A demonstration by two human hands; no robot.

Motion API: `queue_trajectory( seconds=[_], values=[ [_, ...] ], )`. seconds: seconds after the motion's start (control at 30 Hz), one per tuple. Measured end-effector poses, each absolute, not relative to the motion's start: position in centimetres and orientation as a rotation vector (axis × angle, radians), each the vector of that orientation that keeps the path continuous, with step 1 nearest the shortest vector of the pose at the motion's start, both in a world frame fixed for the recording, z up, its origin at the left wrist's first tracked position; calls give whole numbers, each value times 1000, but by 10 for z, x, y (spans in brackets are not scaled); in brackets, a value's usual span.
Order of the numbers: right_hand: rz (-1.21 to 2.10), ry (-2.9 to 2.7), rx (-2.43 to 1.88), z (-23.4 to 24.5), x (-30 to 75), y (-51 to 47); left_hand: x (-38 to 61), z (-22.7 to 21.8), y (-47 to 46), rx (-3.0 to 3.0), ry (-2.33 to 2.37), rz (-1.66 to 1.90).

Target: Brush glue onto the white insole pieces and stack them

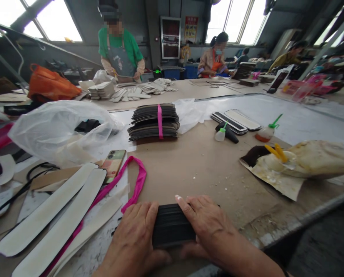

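Both my hands grip a small stack of black flat pieces [171, 227] at the near edge of the table. My left hand [136, 238] wraps its left side with the fingers pressed against it. My right hand [208, 223] lies over the right side and top, fingers closed on the stack. A pink strap [134, 184] lies just left of my left hand, next to long white strips [56, 215]. Farther back stands a bigger bundle of black pieces [154, 122] tied with a pink band.
A phone [113, 163] and a clear plastic bag [59, 130] lie at the left. Two glue bottles [220, 132] [266, 132] and a glue-stained sheet with a yellow brush [276, 154] sit at the right. Other people work at the far tables.
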State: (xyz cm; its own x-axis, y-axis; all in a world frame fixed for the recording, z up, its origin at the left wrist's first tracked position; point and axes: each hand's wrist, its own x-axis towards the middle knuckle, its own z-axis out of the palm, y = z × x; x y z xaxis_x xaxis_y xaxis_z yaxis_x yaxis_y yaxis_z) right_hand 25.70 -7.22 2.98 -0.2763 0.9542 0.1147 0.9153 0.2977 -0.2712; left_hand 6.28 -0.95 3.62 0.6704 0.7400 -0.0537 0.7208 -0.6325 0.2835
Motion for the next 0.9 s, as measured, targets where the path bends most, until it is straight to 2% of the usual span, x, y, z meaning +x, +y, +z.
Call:
queue_trajectory(
  seconds=[0.1,0.23,0.43,0.9],
  values=[
    [108,-2132,-1650,33,273,-91,63,38,-11,2617,1184,45],
    [-156,-1647,-1786,19,304,-136,62,33,-13,2693,1222,-22],
    [24,-1497,-1889,-15,305,-189,63,21,-14,2871,1184,92],
    [20,-1330,-1875,-45,258,-199,63,19,-18,2958,1171,160]
  ],
)
